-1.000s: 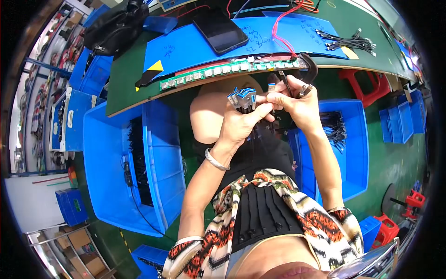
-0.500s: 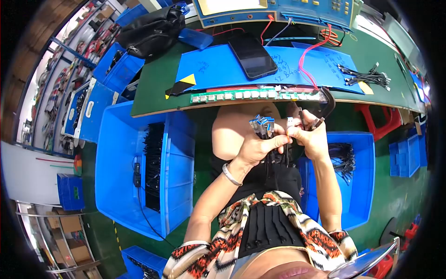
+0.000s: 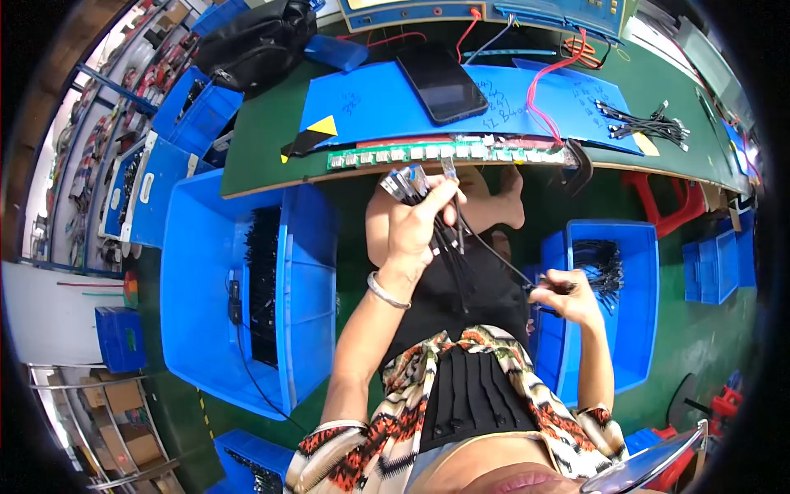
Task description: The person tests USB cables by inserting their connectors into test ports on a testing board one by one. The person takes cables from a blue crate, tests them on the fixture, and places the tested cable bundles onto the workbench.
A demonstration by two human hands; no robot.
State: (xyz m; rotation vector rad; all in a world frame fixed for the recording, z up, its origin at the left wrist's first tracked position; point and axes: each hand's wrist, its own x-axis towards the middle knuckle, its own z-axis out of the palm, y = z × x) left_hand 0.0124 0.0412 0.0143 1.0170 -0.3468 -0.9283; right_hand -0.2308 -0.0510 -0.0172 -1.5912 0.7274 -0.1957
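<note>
My left hand is closed round a bundle of black USB cables, their metal and blue plugs fanned out above the fingers. Between its thumb and forefinger one USB plug points up at the edge of a long green circuit board with a row of sockets. Whether that plug is in a socket or just short of it, I cannot tell. A black cable runs from there down to my right hand. That hand is closed on the cable's other end, which the fingers partly hide.
On the green bench lie a phone, a blue sheet and loose cables, with a tester behind. Blue bins of cables stand left and right. A black clamp grips the bench edge.
My hands have moved apart. The left has risen toward the board with the bundle and one plug; the right has drawn down and right, stretching out a cable.
</note>
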